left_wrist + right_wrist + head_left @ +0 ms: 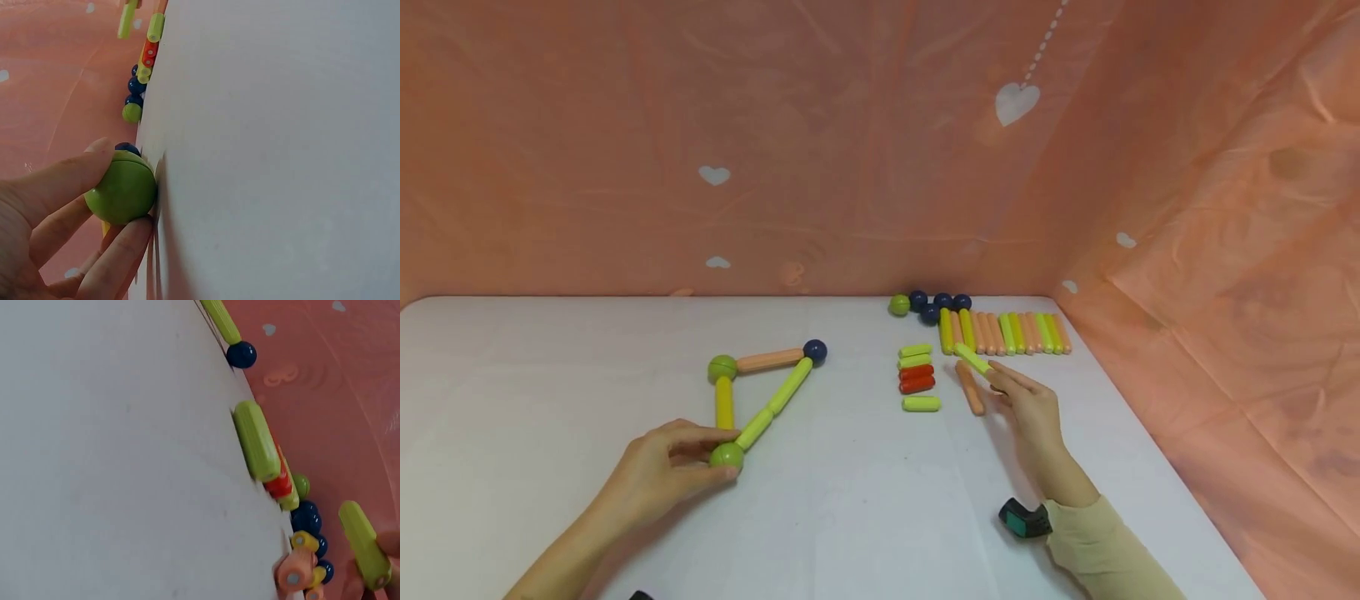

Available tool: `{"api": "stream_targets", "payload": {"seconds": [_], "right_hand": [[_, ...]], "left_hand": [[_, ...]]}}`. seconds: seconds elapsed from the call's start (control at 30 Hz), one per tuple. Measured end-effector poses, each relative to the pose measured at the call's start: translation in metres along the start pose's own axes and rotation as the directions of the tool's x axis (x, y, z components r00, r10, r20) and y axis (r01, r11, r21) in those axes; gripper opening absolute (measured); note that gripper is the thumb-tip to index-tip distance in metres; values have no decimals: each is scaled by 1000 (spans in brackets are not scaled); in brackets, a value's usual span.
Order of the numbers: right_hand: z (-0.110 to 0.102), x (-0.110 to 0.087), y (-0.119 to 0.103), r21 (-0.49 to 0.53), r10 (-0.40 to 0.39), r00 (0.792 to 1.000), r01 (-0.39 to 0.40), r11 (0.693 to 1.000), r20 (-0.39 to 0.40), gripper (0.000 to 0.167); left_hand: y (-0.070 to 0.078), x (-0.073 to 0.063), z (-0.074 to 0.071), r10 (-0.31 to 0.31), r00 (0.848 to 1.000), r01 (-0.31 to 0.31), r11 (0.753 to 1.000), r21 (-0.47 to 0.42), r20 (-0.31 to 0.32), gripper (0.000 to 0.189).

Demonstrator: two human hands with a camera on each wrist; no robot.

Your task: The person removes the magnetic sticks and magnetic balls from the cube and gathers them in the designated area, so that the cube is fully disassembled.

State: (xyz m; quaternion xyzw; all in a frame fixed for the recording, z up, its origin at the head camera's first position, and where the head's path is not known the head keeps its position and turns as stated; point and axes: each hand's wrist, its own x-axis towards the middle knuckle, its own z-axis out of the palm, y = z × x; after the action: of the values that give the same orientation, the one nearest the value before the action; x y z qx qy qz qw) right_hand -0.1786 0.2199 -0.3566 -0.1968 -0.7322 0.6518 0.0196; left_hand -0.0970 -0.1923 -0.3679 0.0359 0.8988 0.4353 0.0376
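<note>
My left hand [658, 468] pinches a green ball [727, 457] between thumb and fingers. This ball is the near corner of a four-sided outline lying on the table. A yellow rod [724, 402] runs from it to another green ball [722, 368]. From there an orange rod [770, 360] reaches a dark blue ball [816, 351]. Two light green rods [792, 386], end to end, form the slanting side. Over at the right, my right hand [1030, 410] grips a light green rod [364, 547] by one end, above a loose orange rod [971, 389].
Short light green rods [921, 404] and red rods [917, 384] lie stacked in a column mid-table. Behind them, long rods [991, 333] stand side by side in a row near blue balls [930, 314] and a green ball [899, 305]. An orange curtain [850, 167] borders the table.
</note>
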Motion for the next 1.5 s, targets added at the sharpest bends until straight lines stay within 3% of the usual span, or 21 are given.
{"api": "stream_targets", "payload": {"seconds": [0.13, 0.37, 0.5, 0.77, 0.93, 1.03, 1.17, 1.3, 1.4, 1.5], "right_hand": [[-9, 5, 7, 53, 75, 996, -73, 996, -39, 40], [-14, 9, 10, -43, 138, 988, -141, 989, -63, 45], [-16, 10, 10, -70, 118, 991, -122, 990, -56, 44], [-16, 9, 10, -247, 76, 997, -79, 966, -19, 47], [-16, 7, 8, -284, 53, 998, -47, 958, 13, 45], [-16, 5, 7, -314, -6, 1000, 11, 949, 16, 41], [-11, -1, 4, -307, -115, 993, 109, 945, -3, 35], [-3, -7, 3, -284, -202, 979, 190, 940, -14, 32], [4, -9, 3, -281, -245, 969, 231, 931, -15, 30], [10, -11, 4, -267, -263, 965, 247, 931, -24, 29]], "left_hand": [[0, 0, 0, 5, 1000, -5, 1000, -1, 2, 41], [-1, 0, 0, 10, 1000, -10, 1000, -2, 14, 43], [0, 1, -1, 18, 1000, -18, 1000, 4, 9, 43], [2, 2, -2, 24, 999, -23, 999, -22, 35, 42], [1, 3, -3, 55, 998, -55, 998, -10, 28, 40], [1, 6, -5, 88, 996, -88, 996, 7, 20, 35], [2, 16, -7, 118, 992, -116, 993, 35, -46, 25], [3, 32, -9, 80, 984, -73, 996, 53, -160, 22], [2, 42, -10, 64, 974, -55, 997, 47, -218, 24], [2, 51, -9, 89, 968, -88, 996, 17, -236, 28]]}}
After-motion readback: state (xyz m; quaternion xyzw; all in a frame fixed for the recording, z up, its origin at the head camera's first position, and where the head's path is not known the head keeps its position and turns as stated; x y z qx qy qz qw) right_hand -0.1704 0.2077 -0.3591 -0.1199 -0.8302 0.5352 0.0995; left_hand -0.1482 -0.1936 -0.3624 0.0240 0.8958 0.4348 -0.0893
